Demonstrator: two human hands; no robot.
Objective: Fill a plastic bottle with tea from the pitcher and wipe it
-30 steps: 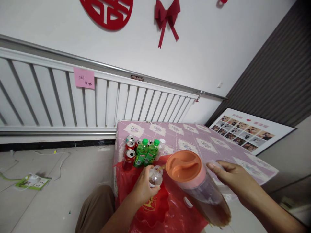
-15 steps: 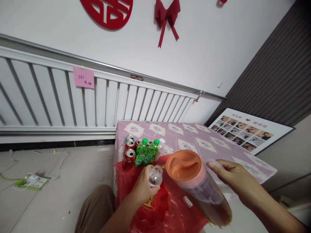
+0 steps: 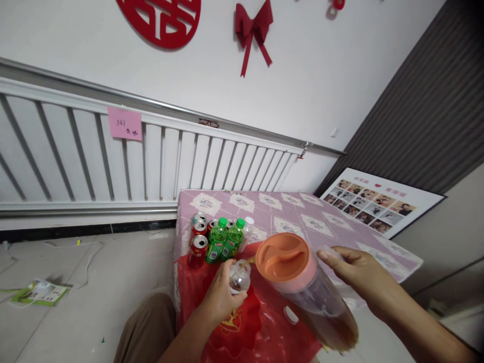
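Orange-lidded pitcher, slim gap to bottle

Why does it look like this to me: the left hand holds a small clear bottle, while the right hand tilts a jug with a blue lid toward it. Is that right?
Not quite: the lid on the jug is orange, not blue, as the head view shows. The left hand does hold the small clear bottle, and the right hand does tilt the jug toward it.
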